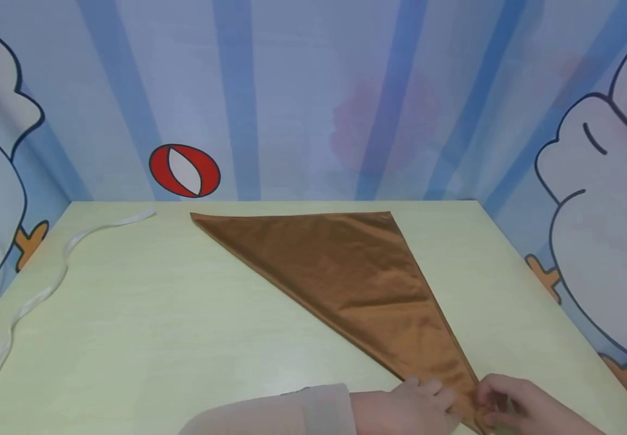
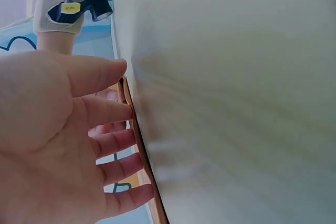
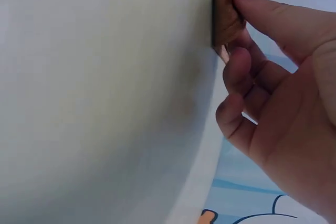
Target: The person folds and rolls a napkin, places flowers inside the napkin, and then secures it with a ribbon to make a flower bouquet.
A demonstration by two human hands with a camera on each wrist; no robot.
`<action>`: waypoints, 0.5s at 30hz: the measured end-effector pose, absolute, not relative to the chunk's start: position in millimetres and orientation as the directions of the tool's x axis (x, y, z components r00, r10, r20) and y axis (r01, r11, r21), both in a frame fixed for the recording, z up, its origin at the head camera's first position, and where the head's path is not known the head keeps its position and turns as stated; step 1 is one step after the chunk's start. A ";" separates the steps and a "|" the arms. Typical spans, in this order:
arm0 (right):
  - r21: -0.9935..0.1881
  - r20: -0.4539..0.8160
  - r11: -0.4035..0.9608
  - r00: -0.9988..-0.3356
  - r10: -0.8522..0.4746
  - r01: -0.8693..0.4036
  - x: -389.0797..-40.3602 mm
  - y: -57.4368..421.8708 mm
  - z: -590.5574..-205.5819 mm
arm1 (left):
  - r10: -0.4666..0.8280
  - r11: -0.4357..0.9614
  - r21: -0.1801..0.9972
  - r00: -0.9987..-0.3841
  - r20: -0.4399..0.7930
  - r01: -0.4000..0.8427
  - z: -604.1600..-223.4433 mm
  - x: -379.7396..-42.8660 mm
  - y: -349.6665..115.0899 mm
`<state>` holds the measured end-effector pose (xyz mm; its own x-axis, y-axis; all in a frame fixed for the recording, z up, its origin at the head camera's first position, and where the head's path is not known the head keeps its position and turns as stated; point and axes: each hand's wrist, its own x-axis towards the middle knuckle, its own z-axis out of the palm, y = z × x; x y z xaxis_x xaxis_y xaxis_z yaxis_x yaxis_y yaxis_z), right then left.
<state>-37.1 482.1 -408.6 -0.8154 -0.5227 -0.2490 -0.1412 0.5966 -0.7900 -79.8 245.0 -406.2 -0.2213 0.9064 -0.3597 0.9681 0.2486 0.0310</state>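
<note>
A shiny brown cloth (image 1: 340, 272), folded into a triangle, lies on the pale table, one long tip reaching the far left and another the near right. My left hand (image 1: 424, 408) rests on its near end; in the left wrist view the fingers (image 2: 118, 142) are spread, their tips against the cloth's edge. Just to the right, my right hand (image 1: 522, 405) is at the near corner. In the right wrist view the thumb (image 3: 268, 11) presses on the cloth (image 3: 226, 11) with the fingers curled behind, pinching it. Part of that corner is hidden by the hands.
A thin white ribbon (image 1: 65, 266) runs wavily along the table's left side, down to the near left. The pale table (image 1: 155, 338) ends at a printed blue-striped backdrop (image 1: 302, 96) at the back and sides. A light sleeve (image 1: 291, 414) covers the left forearm.
</note>
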 end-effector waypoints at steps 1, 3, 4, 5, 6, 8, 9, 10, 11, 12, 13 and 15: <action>-0.796 -0.211 0.579 -0.817 -0.536 -0.174 -37.3 481.7 -411.0 | 0.905 0.250 0.030 -0.222 -0.363 0.968 -406.5 -79.8 245.0; -0.801 -0.147 0.550 -0.814 -0.563 -0.236 -38.0 483.0 -414.9 | 0.904 0.251 0.034 -0.222 -0.367 0.967 -406.9 -80.4 244.5; -0.801 -0.116 0.535 -0.807 -0.579 -0.268 -38.7 484.1 -416.7 | 0.903 0.252 0.034 -0.223 -0.369 0.967 -406.6 -80.6 244.1; -0.801 -0.097 0.523 -0.799 -0.594 -0.291 -39.6 485.4 -418.2 | 0.904 0.252 0.041 -0.221 -0.366 0.967 -406.0 -81.2 243.4; -0.807 -0.083 0.505 -0.788 -0.610 -0.307 -40.8 487.4 -419.4 | 0.908 0.252 0.049 -0.219 -0.357 0.966 -405.8 -82.1 242.5; -0.824 -0.073 0.467 -0.757 -0.649 -0.321 -43.2 491.2 -420.3 | 0.917 0.260 0.064 -0.226 -0.328 0.963 -405.2 -82.9 242.0; -0.833 -0.074 0.452 -0.744 -0.664 -0.320 -44.2 492.6 -420.3 | 0.923 0.269 0.066 -0.237 -0.304 0.961 -405.9 -82.9 243.0; -0.837 -0.083 0.448 -0.737 -0.671 -0.314 -45.0 493.9 -420.0 | 0.928 0.274 0.061 -0.247 -0.277 0.960 -406.8 -82.8 244.8; -0.836 -0.086 0.448 -0.730 -0.678 -0.317 -45.8 495.1 -419.8 | 0.934 0.282 0.064 -0.259 -0.247 0.957 -407.6 -82.6 247.3; -0.839 -0.088 0.443 -0.724 -0.684 -0.316 -46.7 495.7 -419.6 | 0.935 0.299 0.071 -0.277 -0.222 0.952 -408.5 -82.0 250.7; -0.839 -0.094 0.445 -0.721 -0.686 -0.313 -47.3 495.6 -419.1 | 0.934 0.316 0.083 -0.295 -0.203 0.945 -408.8 -81.4 254.9; -0.834 -0.106 0.457 -0.724 -0.682 -0.309 -48.2 494.7 -418.5 | 0.940 0.320 0.104 -0.302 -0.156 0.942 -410.0 -81.3 263.1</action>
